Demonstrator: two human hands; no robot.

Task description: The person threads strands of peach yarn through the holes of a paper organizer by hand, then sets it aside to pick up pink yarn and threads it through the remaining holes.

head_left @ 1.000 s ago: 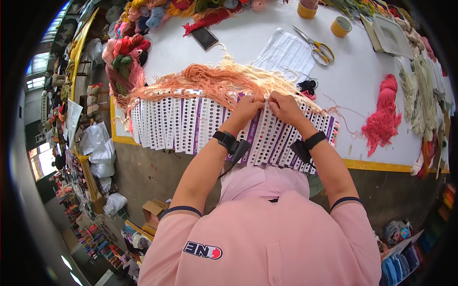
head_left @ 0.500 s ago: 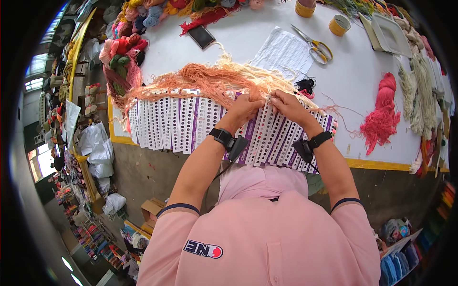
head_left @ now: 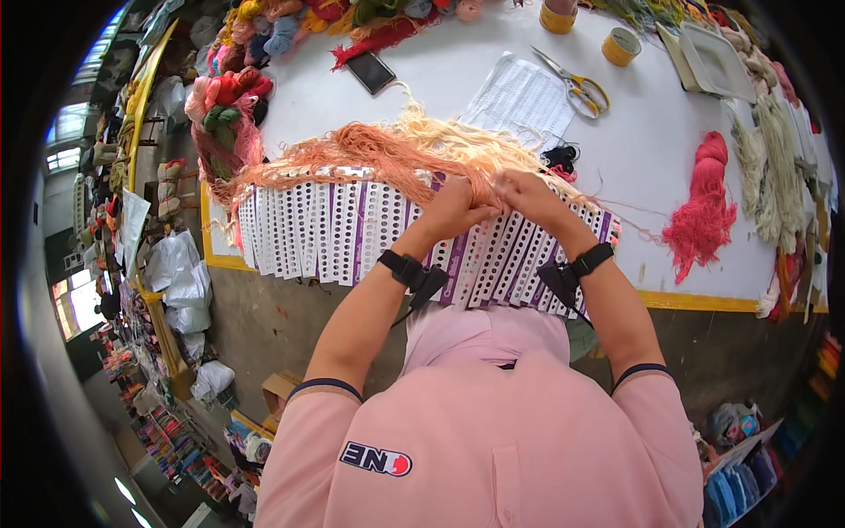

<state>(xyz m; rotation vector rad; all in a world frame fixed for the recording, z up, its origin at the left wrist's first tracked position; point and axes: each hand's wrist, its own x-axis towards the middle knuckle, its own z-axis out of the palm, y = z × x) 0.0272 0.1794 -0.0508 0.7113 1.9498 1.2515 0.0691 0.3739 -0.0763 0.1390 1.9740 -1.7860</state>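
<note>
A long row of white and purple punched cards overlaps along the table's near edge, hanging over it. Salmon-orange yarn is draped across their tops, with cream yarn lying loose behind. My left hand is closed around the salmon strands at the middle of the row, its thumb pointing right. Close beside it, my right hand has its fingers closed on the same strands, slightly blurred; its fingertips are partly hidden. Both hands rest just over the cards' upper ends.
Scissors with yellow handles lie on a printed sheet. Also on the table are a phone, tape rolls, a black thread bundle, a pink skein and a plastic tray. Coloured yarn heaps line the left edge.
My left hand has turned and shifted slightly right, closing on the salmon strands, which are now gathered between both hands. My right hand has stayed nearly in place.
</note>
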